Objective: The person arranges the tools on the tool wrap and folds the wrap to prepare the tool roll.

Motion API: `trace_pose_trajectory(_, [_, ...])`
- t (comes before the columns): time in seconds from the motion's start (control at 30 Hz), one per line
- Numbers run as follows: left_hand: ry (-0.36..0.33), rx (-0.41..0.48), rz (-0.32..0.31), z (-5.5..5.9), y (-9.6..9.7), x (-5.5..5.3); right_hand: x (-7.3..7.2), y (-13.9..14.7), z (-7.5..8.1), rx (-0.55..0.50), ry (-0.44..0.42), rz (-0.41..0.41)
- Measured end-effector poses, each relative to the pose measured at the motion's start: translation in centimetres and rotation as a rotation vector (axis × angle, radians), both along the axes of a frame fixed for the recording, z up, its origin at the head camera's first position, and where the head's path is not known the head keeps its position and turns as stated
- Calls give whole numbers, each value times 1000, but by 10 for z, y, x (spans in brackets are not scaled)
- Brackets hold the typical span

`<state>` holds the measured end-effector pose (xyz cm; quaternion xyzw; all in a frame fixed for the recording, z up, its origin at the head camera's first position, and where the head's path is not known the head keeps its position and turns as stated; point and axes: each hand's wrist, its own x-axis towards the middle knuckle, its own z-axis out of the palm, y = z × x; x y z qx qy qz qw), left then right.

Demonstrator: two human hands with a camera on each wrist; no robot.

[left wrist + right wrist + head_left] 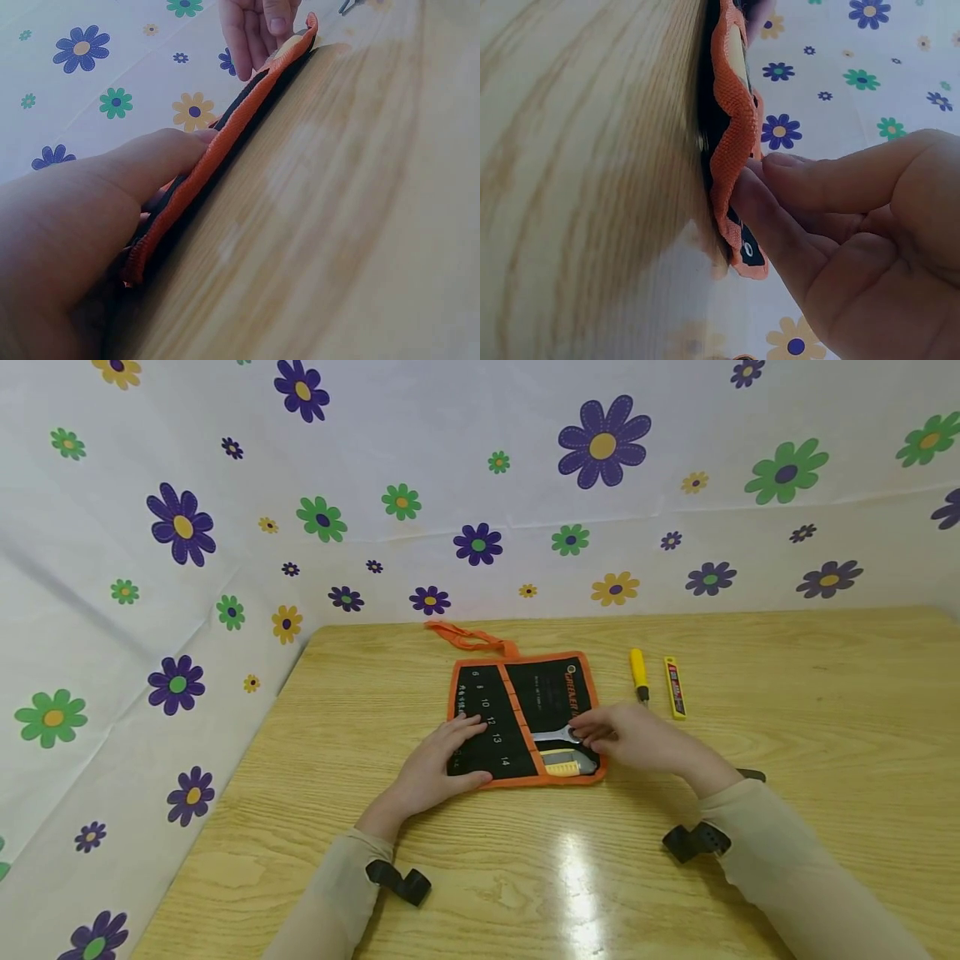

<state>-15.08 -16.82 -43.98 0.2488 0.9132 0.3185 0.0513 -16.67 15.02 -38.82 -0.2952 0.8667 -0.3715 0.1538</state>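
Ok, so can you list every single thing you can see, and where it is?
Black fabric tool pouch with orange edging: 1, on table
Orange fabric strap: 1, at pouch's far edge
Silver metal wrench: 1, in pouch
Yellow-and-grey utility knife: 1, in pouch, beside wrench
Yellow-handled tool, probably a screwdriver: 1, right of pouch
Flat yellow packet: 1, right of that tool
Pale wooden table: 1, underneath
White flowered covering: count unclear, behind and left
Cream sleeves: 2, on arms
Black wrist devices: 2, one per wrist
Left hand: 1, bare, on pouch
Right hand: 1, bare, at wrench's end
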Motion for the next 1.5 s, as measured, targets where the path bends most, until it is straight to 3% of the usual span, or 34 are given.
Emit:
trace_pose_trajectory(0.5, [-11, -2, 6, 4, 0, 1, 4, -1, 1, 49, 43, 54])
trace_pose_trajectory(0.7, [-20, 0, 10, 4, 1, 1, 3, 9, 6, 29, -19, 38])
trace_pose_trajectory(0.87, [-16, -4, 9, 3, 1, 0, -4, 26, 14, 31, 66, -46])
trace_pose_trajectory(1.07, [-9, 1, 5, 2, 0, 0, -13, 45, 22, 140, 191, -230])
trace_pose_trajectory(1.23, [0, 2, 5, 1, 0, 0, -18, 54, 21, 205, 156, -326])
trace_pose_trajectory(1.5, [7, 3, 8, 0, -1, 0, -19, 51, 13, 278, 82, -377])
